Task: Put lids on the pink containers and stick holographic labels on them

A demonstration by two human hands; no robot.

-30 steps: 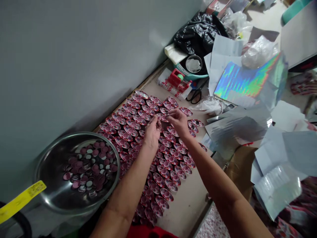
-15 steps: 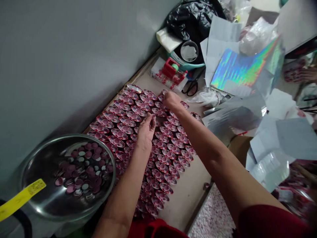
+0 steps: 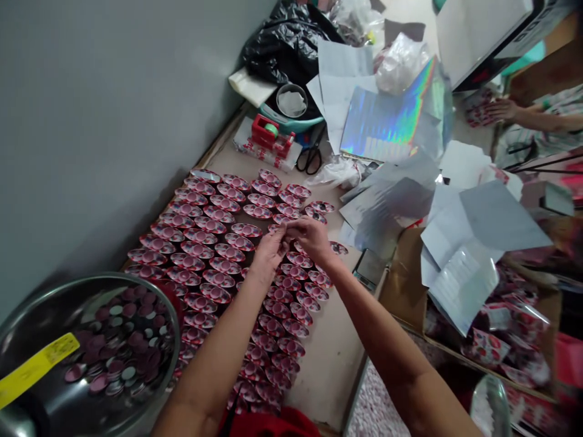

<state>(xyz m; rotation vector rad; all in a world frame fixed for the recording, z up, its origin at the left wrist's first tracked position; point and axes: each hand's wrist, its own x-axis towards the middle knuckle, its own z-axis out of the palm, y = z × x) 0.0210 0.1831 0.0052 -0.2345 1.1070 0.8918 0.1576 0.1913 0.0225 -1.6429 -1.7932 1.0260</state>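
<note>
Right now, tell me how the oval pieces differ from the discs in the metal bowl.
The oval pieces are long with narrow ends; the discs are round. The oval pieces lie in rows on the table; the discs lie heaped in the metal bowl. The oval pieces are patterned; the discs look plain pink or pale grey. Both show pink.

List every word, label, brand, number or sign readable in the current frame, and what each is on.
No text is legible.
Yellow strip: dark, code-like patch, too blurred to read.
Large box, top right: marks on its dark side, unreadable.
White-and-red pack under the red tape dispenser: red print, too small to read.
Oval cards: printed pattern, no readable lettering.
</note>
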